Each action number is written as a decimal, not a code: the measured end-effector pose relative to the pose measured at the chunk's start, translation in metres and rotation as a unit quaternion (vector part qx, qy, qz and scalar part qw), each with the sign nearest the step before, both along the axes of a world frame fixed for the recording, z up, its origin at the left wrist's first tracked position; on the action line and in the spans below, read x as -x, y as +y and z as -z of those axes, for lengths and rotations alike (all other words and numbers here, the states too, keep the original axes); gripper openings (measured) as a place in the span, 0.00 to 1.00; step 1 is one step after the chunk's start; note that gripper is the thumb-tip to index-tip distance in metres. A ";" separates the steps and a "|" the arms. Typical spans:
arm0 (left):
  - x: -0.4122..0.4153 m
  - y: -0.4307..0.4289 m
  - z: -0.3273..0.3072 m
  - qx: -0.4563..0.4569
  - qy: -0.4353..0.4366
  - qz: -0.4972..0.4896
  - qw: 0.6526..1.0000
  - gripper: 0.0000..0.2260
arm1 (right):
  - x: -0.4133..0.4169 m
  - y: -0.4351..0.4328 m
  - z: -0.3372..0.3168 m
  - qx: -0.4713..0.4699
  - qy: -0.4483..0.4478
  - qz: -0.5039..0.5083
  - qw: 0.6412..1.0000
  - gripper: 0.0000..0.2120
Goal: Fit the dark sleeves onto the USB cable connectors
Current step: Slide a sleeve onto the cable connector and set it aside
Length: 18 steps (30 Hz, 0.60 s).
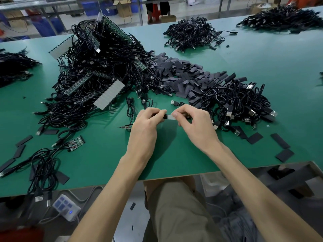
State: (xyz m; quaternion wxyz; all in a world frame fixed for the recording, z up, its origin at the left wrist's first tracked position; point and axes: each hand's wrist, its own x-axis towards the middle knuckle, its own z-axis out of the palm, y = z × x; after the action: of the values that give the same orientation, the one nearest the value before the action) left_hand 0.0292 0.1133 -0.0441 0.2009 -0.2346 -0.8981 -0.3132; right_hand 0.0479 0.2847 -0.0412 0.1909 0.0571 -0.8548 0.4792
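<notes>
Above the green table [174,154], my left hand [148,121] pinches the black body of a USB cable connector [169,117], whose silver plug points right. My right hand [192,119] meets it, fingertips pinched at the plug's tip; a dark sleeve [187,117] shows only as a sliver inside the curled fingers, mostly hidden. A heap of flat dark sleeves [183,75] lies behind my hands. To its right sits a pile of black USB cables [241,105].
A large tangle of cables with green circuit strips [97,74] fills the left. More cable piles [190,34] sit at the back. Loose sleeves [255,137] lie right, others [19,151] left. A power strip [66,206] lies below the table edge.
</notes>
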 end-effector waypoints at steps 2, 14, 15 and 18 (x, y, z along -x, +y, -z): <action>0.001 -0.001 0.000 0.016 0.018 0.006 1.000 0.18 | 0.000 0.000 0.000 -0.003 -0.002 -0.003 1.000 0.08; 0.001 -0.003 0.002 0.035 0.040 0.032 0.998 0.15 | 0.002 0.002 0.002 0.018 -0.011 -0.018 1.000 0.07; 0.001 -0.003 0.001 0.037 0.042 0.032 0.998 0.15 | 0.002 0.002 0.002 0.026 -0.011 -0.014 1.000 0.07; 0.001 -0.001 0.001 0.032 0.044 0.029 0.998 0.16 | 0.003 0.003 0.003 0.039 -0.011 0.000 0.999 0.07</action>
State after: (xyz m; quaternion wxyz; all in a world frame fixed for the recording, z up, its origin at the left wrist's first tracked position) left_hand 0.0283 0.1127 -0.0454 0.2233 -0.2799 -0.8908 -0.2798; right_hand 0.0449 0.2873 -0.0438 0.1837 0.0439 -0.8375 0.5127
